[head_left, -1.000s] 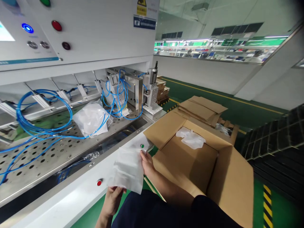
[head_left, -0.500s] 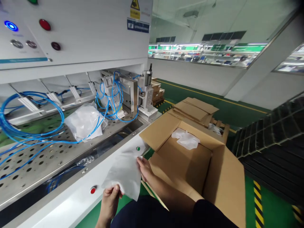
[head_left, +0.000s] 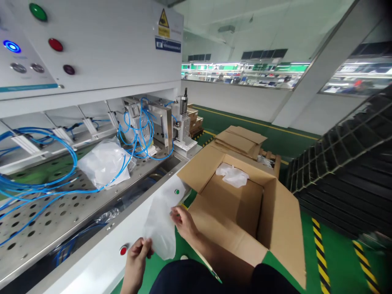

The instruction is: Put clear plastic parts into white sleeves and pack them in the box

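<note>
Over to the right stands a brown cardboard box (head_left: 286, 224) with its flaps spread wide; a crumpled, milky-white plastic bag (head_left: 232, 174) lies inside, toward the far end. Flat brown cardboard sheets (head_left: 240, 139) are stacked just beyond it. To the left, on the perforated, silvery metal tabletop (head_left: 65, 208), rests a bunched, whitish plastic bundle (head_left: 102, 165), with thin blue tubing (head_left: 124, 166) running across its right side; I can't make out what, if anything, it contains.

Nearer to me, a thin, translucent white plastic sleeve (head_left: 161, 232) hangs between the person's hands, in front of the machine's white front ledge (head_left: 101, 253). The left hand (head_left: 137, 257) has its near left edge pinched between thumb and fingers. The right hand (head_left: 184, 222) is at its right edge, fingers half curled; from here I can't tell whether they grip the plastic.

High on the white machine cabinet (head_left: 116, 45) there's a yellow-and-black triangular warning sticker (head_left: 163, 22), and under it a dark blue rectangular label (head_left: 168, 45) with pale lettering too blurred to read.
</note>
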`<state>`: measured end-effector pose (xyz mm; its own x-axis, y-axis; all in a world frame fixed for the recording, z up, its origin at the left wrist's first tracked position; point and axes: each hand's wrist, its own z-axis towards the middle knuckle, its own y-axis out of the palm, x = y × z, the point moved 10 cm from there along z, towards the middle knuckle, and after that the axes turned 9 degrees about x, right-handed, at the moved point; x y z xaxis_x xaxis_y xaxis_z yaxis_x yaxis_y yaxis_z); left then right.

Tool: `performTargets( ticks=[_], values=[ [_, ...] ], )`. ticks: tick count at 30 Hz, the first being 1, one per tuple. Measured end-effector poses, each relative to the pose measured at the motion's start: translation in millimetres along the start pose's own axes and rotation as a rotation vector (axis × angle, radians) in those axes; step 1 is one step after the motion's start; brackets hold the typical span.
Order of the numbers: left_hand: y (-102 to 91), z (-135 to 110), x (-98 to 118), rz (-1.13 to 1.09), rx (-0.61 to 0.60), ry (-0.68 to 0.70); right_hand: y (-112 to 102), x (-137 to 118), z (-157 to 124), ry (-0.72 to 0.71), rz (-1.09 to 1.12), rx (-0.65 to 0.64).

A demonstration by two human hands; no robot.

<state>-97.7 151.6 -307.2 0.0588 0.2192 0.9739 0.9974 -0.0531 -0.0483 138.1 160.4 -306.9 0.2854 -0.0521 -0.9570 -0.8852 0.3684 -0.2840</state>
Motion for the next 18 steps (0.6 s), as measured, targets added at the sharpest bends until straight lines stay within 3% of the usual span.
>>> performTargets(
  ticks=[4,6,8,11,15,18],
  values=[
    [4.4,1.6,-3.9,0.073,-0.053,-0.010,37.8,-23.4,-28.5,-0.057,0.004,-0.335],
    [5.8,2.7,-13.0,0.104,-0.067,0.004,48.4,-19.0,-39.6,-0.110,-0.134,-0.315],
    [3.6,4.0,-24.0,0.153,-0.061,0.033,49.7,-7.4,-43.6,-0.114,-0.240,-0.201],
    [-8.6,5.6,-36.0,0.209,0.014,0.090,49.4,7.0,-47.7,-0.087,-0.276,-0.124],
    [-37.2,7.9,-39.1,0.246,0.225,0.142,46.3,13.9,-54.7,-0.075,-0.363,-0.168],
    [-45.3,13.0,-42.0,0.314,0.245,0.148,44.4,22.2,-60.9,-0.003,-0.405,-0.256]
  ],
)
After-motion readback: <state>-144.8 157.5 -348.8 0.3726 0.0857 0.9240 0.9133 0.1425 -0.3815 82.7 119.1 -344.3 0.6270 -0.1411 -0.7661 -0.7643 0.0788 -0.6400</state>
